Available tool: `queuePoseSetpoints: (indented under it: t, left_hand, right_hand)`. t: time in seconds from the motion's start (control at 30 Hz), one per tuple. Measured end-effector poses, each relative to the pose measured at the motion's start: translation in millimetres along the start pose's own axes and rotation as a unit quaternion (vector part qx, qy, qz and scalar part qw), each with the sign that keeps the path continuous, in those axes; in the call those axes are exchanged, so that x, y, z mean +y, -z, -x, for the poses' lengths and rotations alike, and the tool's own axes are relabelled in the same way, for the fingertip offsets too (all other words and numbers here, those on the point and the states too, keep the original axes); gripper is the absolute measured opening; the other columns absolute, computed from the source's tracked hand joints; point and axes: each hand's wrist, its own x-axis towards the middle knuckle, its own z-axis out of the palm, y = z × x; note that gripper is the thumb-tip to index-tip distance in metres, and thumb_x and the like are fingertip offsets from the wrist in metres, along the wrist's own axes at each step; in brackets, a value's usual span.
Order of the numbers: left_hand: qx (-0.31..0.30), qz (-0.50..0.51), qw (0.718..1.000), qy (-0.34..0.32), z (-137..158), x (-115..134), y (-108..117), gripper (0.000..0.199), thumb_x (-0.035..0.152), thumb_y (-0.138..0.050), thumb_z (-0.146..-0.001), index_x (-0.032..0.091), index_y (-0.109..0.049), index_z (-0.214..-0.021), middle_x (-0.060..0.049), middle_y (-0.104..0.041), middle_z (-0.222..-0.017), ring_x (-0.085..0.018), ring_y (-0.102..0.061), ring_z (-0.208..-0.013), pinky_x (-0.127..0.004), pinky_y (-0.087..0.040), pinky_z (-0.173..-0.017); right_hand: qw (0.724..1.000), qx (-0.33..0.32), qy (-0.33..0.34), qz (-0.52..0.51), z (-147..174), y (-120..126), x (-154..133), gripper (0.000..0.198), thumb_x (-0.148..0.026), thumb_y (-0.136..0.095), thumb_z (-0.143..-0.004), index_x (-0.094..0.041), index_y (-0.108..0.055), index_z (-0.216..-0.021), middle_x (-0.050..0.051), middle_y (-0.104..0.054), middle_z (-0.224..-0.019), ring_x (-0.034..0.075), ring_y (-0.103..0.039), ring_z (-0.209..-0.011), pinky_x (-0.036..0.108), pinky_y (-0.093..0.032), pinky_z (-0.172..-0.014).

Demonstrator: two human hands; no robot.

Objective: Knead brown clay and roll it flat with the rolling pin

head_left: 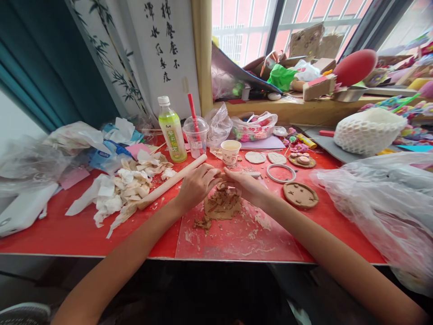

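My left hand (199, 184) and my right hand (244, 184) meet above a slab of brown clay (223, 210). The fingers of both are bent and pressed together, the tips almost touching. A bit of brown clay shows just below the fingertips; whether it is pinched between them or lies on the slab I cannot tell. Crumbs of clay (202, 223) lie at the slab's left edge, on a smeared clear sheet (237, 246). Beyond the hands stands a paper cup (230, 155). A rolling pin (172, 181) lies left of my left hand, and a grey tool shows partly behind my right hand.
Crumpled tissues (125, 192), a green-labelled bottle (172, 131) and a plastic cup with red straw (196, 137) stand left on the red table (149, 239). Right are a ring (280, 173), a round clay disc (301, 195) and a plastic bag (382, 198).
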Motion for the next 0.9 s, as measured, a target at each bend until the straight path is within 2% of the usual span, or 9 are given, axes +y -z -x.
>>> queuePoseSetpoints:
  t: [0.1, 0.3, 0.5, 0.67, 0.8, 0.9]
  left_hand:
    - [-0.01, 0.006, 1.0, -0.001, 1, 0, -2, 0.023, 0.033, -0.05, -0.089, 0.013, -0.055, -0.097, -0.006, -0.06, -0.088, -0.016, -0.058, -0.079, -0.027, -0.048, -0.07]
    - [-0.033, 0.02, 0.999, 0.024, 3, 1, -4, 0.024, 0.035, -0.046, -0.091, 0.014, -0.055, -0.1, -0.005, -0.059, -0.09, -0.016, -0.06, -0.081, -0.027, -0.049, -0.071]
    - [-0.045, 0.015, 0.998, 0.036, 3, -2, -5, 0.037, 0.044, -0.048, -0.088, 0.014, -0.051, -0.108, -0.009, -0.058, -0.098, -0.021, -0.057, -0.096, -0.032, -0.049, -0.081]
    - [-0.038, 0.013, 0.998, 0.042, 2, -2, -4, 0.033, 0.04, -0.046, -0.09, 0.013, -0.052, -0.108, -0.009, -0.057, -0.099, -0.02, -0.057, -0.095, -0.032, -0.049, -0.08]
    - [-0.038, 0.018, 0.998, 0.04, 3, -2, -5, 0.03, 0.036, -0.039, -0.094, 0.012, -0.052, -0.107, -0.01, -0.058, -0.099, -0.019, -0.058, -0.089, -0.031, -0.049, -0.077]
    - [-0.039, 0.021, 0.998, 0.041, 4, -2, -6, 0.029, 0.035, -0.038, -0.094, 0.012, -0.052, -0.106, -0.01, -0.057, -0.099, -0.019, -0.057, -0.088, -0.032, -0.049, -0.076]
  right_hand:
    - [0.999, -0.01, 0.011, 0.031, 1, -2, -1, 0.022, -0.039, -0.065, -0.076, -0.021, -0.07, -0.088, 0.003, -0.065, -0.09, 0.008, -0.055, -0.073, 0.019, -0.041, -0.06]
    - [0.993, -0.011, 0.045, 0.109, 2, -6, -2, 0.02, -0.035, -0.07, -0.071, -0.018, -0.067, -0.079, 0.0, -0.059, -0.078, 0.007, -0.052, -0.069, 0.018, -0.037, -0.057]
    - [0.991, 0.059, 0.074, 0.094, 1, -1, -2, 0.024, -0.041, -0.061, -0.077, -0.017, -0.06, -0.073, -0.001, -0.056, -0.073, 0.007, -0.052, -0.063, 0.022, -0.038, -0.057]
    - [0.985, 0.08, 0.109, 0.105, 5, 1, -23, 0.016, -0.03, -0.068, -0.071, -0.017, -0.06, -0.076, -0.002, -0.056, -0.073, 0.007, -0.051, -0.062, 0.022, -0.041, -0.058]
    - [0.962, 0.108, 0.18, 0.173, 19, 9, -47, 0.016, -0.028, -0.066, -0.073, -0.018, -0.064, -0.085, 0.001, -0.058, -0.08, 0.008, -0.052, -0.068, 0.023, -0.043, -0.06]
    - [0.927, 0.183, 0.211, 0.25, 44, 31, -56, 0.019, -0.035, -0.063, -0.076, -0.018, -0.064, -0.082, 0.001, -0.057, -0.074, 0.008, -0.049, -0.062, 0.023, -0.04, -0.055]
